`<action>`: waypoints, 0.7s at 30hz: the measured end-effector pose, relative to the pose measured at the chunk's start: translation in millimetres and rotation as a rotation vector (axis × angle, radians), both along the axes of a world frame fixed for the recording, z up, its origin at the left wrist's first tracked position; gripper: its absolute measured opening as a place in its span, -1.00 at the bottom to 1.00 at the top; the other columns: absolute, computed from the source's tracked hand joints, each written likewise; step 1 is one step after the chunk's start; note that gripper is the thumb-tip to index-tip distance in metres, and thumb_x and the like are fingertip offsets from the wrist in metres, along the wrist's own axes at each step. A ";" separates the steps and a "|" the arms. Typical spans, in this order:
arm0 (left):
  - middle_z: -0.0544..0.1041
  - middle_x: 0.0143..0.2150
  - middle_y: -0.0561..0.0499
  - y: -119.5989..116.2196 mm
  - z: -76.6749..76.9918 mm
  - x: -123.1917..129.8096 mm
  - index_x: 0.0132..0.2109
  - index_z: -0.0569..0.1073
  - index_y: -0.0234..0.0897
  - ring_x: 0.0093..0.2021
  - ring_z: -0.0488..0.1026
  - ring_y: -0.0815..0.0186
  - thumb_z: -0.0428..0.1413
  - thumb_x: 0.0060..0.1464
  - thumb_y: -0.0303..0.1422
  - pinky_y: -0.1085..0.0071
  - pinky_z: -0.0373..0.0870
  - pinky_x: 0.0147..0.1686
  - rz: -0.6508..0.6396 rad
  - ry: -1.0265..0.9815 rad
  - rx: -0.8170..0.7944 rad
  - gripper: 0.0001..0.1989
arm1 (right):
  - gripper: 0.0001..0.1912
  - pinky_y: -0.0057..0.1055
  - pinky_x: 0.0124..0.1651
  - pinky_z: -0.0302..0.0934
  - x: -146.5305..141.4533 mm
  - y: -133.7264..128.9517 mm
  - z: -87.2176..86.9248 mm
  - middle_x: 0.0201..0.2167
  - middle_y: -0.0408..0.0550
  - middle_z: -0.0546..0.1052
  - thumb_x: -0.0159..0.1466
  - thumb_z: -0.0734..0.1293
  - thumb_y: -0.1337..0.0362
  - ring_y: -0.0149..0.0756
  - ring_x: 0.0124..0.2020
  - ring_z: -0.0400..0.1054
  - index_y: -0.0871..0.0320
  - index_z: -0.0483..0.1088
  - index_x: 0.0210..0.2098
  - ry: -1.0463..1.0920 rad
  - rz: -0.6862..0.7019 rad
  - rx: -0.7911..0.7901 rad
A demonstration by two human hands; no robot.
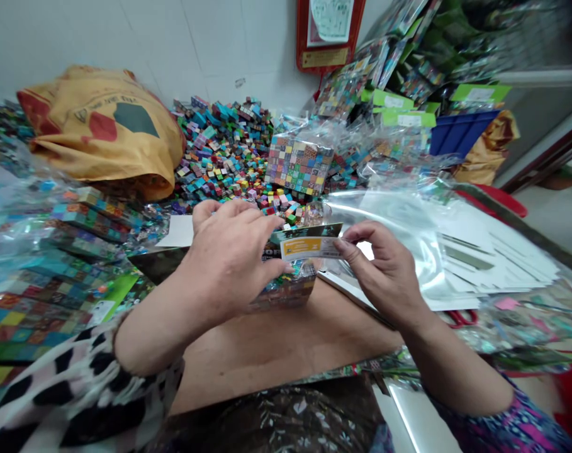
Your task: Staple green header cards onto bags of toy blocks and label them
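In the middle of the view, a dark printed card [330, 230] stands at the top of a pack of small cubes [295, 288] on the brown board [286, 340]. A white and yellow label [307, 248] lies along the card. My left hand [231, 255] is closed over the card and the pack's top, its thumb and fingers on either side. My right hand [382, 267] pinches the right end of the label between thumb and fingers. The pack's left part is hidden behind my left hand.
Loose cubes [219, 157] are heaped behind, beside a yellow sack [106, 132] and a wrapped cube block [299, 165]. Bagged packs [26, 289] are stacked left. On the right lie white sheets [493, 251], red scissors [462, 318] and a blue bin [460, 133].
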State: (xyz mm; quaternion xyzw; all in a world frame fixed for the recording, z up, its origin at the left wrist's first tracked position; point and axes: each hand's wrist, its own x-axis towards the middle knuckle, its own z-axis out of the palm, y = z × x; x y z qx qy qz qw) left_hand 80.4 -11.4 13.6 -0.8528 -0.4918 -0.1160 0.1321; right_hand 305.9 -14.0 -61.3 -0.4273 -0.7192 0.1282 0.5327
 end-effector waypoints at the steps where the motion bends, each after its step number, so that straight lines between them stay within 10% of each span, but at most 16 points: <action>1: 0.62 -0.15 -0.08 -0.1 0.4 1.8 -0.07 0.55 -0.23 0.10 0.41 -0.08 0.25 0.04 -0.10 0.07 0.14 0.04 -0.004 0.007 0.008 -0.62 | -0.91 -0.37 -0.21 0.17 -0.3 0.9 -0.3 -0.38 -0.18 0.42 0.36 0.31 0.32 -0.36 -0.29 0.31 0.08 0.34 -0.30 -0.007 -0.007 0.009; 21: 0.61 -0.37 -0.08 6.7 10.8 27.2 -0.36 0.56 -0.22 -0.11 0.46 -0.03 0.19 0.09 -0.22 -0.02 0.17 0.01 0.079 0.127 -0.020 -0.82 | -0.90 -0.44 -0.24 0.17 -0.2 10.4 -5.5 -0.37 -0.21 0.39 0.34 0.35 0.35 -0.43 -0.32 0.27 0.10 0.33 -0.29 -0.056 -0.037 0.154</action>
